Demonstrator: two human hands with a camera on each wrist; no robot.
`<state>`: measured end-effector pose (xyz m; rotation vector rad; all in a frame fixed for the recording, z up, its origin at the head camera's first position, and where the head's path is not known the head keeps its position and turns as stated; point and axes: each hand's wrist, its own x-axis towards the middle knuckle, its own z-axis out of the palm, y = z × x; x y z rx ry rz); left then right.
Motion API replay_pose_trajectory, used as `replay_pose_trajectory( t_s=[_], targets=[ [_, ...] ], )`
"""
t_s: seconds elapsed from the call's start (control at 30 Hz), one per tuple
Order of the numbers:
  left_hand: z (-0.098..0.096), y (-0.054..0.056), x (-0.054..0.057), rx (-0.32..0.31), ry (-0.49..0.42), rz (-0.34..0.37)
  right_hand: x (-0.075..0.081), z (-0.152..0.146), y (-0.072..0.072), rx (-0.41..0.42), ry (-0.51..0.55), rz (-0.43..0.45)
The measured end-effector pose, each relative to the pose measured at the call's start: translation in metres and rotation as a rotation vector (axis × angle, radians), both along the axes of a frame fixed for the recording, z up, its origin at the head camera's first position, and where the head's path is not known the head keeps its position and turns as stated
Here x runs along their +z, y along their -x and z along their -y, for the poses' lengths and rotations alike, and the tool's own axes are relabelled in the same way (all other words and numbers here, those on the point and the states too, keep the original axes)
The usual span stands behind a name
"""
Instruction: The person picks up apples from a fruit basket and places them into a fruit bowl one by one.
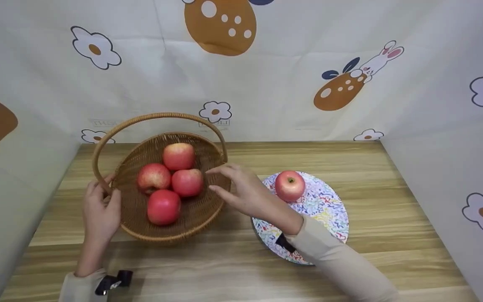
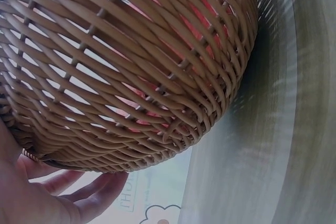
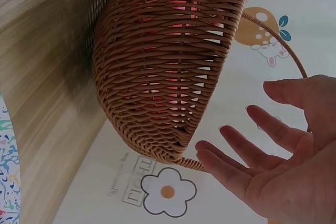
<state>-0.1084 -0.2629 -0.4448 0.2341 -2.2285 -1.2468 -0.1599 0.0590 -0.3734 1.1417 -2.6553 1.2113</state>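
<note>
A brown wicker basket (image 1: pixel 170 238) with a tall arched handle (image 1: pixel 157 115) stands on the left of the table, holding several red apples (image 1: pixel 164 207). My left hand (image 1: pixel 102 209) grips its left side where the handle meets the rim, thumb on one side and fingers on the other. In the left wrist view those fingers (image 2: pixel 100 195) lie along the outside of the weave. At the opposite rim is my right hand (image 1: pixel 245 188), fingers spread and thumb apart, with nothing in it. The right wrist view shows this hand (image 3: pixel 283 166) beside the basket wall (image 3: pixel 157 66).
Right of the basket lies a round board (image 1: pixel 327 209) with a multicoloured speckled pattern. One red apple (image 1: pixel 290 186) sits upright near its far edge, and my right forearm (image 1: pixel 338 260) crosses over the board. Patterned cloth (image 1: pixel 266 92) walls the wooden table (image 1: pixel 392 235) at the back and sides.
</note>
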Motion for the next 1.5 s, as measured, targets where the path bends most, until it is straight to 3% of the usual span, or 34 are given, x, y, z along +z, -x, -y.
replay_pose_trajectory(
  t_s=[0.43, 1.5],
  targets=[
    [0.001, 0.000, 0.001, -0.022, -0.020, 0.054, 0.004, 0.011, 0.006, 0.036, -0.054, 0.032],
    [0.002, 0.001, 0.000, -0.040, -0.054, 0.041, -0.001, 0.050, 0.014, 0.143, -0.242, 0.040]
  ],
)
